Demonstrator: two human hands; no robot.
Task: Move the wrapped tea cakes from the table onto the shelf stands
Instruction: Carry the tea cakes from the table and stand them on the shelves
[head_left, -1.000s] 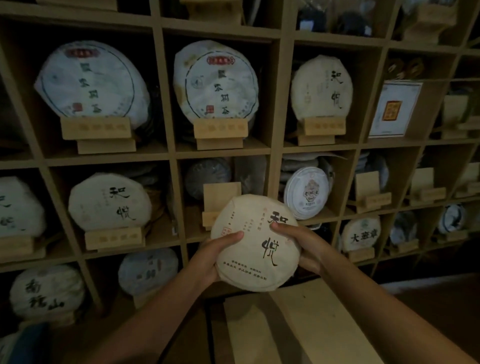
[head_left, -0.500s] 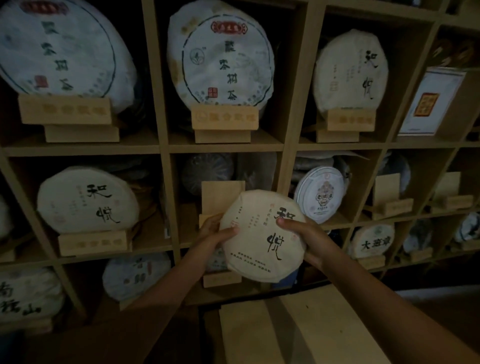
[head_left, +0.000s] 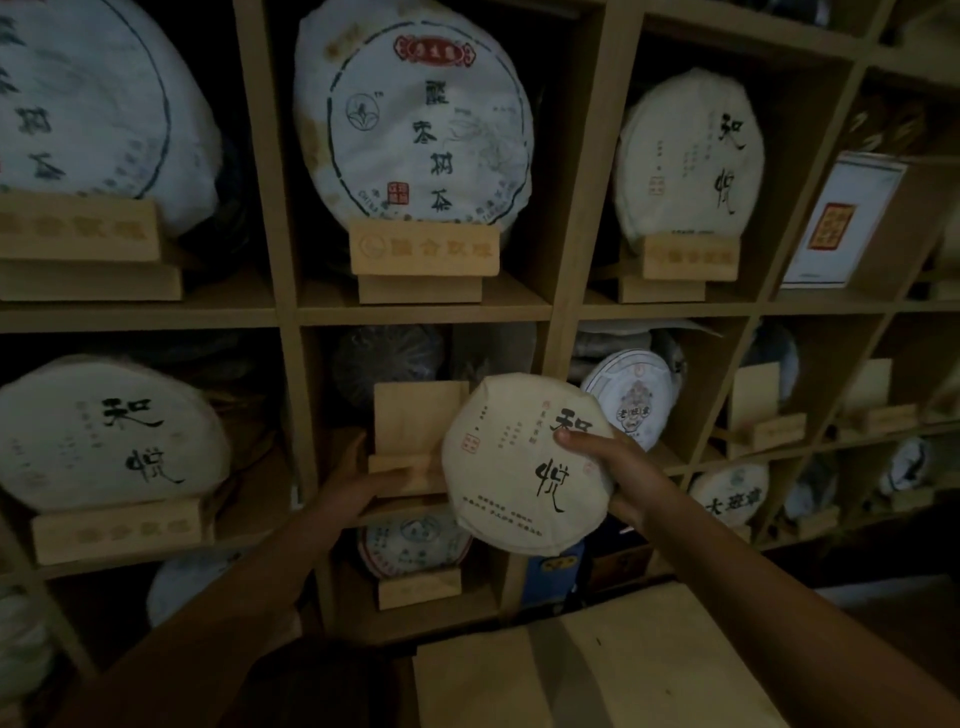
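**Now the tea cake is almost at its stand**

One wrapped tea cake (head_left: 524, 465) is held up in front of the shelf (head_left: 569, 312). It is gripped by the right hand (head_left: 618, 480), with the thumb laid across its front and the fingers curled behind its right edge. The left hand (head_left: 358, 480) is not on the cake. Its fingers are wrapped round the lower part of the empty stand (head_left: 415, 439), which is just to the left of the cake and seems to touch its edge.

The step looks like setting the cake on that stand. It would be done well if the stand is kept steady by the left hand while the cake is moved a little to the left. The bottom edge should be lowered behind the small front lip, and the cake should then be leaned back on the tall board. The paper wrap is soft, so a gentle hold is best. The black writing should be kept upright and facing out.

A count can be made. One cake is held. Above the hands, three cakes are seen on stands. One more with the same writing is seen to the left of the left hand. One sits below the hands. Two empty stands are seen to the right of the right hand. Other cakes are too dark to count.
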